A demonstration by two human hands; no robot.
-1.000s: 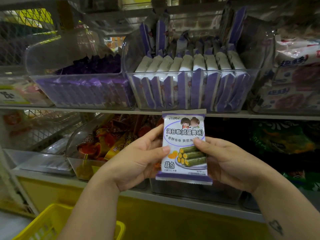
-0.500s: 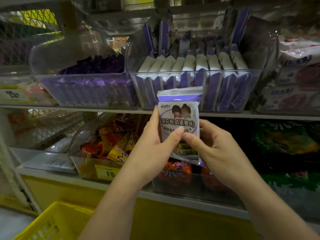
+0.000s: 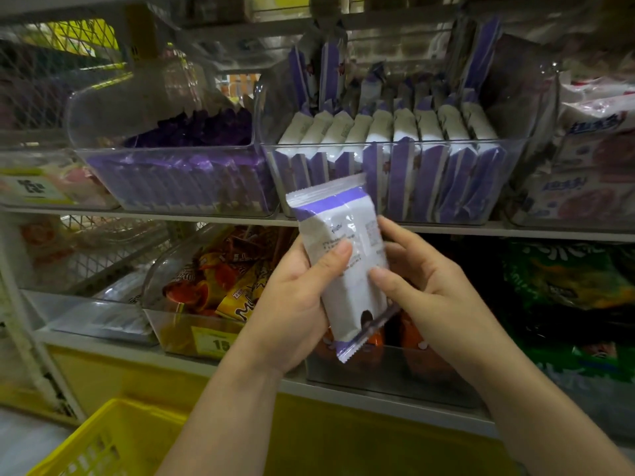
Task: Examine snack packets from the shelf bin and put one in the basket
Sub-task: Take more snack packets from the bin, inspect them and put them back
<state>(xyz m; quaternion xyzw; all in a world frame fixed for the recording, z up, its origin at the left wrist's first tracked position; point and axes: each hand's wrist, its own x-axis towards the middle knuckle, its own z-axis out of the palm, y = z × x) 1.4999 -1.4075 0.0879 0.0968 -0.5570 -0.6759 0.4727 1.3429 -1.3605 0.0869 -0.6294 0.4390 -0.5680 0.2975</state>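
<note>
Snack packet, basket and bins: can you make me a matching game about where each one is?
1 snack packet
2 yellow basket
3 bin of purple-and-white packets
4 bin of orange wrappers

A lower shelf
B bottom left, below the shelves
C gripped by left hand and right hand
D upper shelf

Pairs: 1-C, 2-B, 3-D, 4-A

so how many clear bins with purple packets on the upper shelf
2: left bin holds dark purple packs, right bin upright white-and-purple ones. More may sit beyond the frame.
</note>
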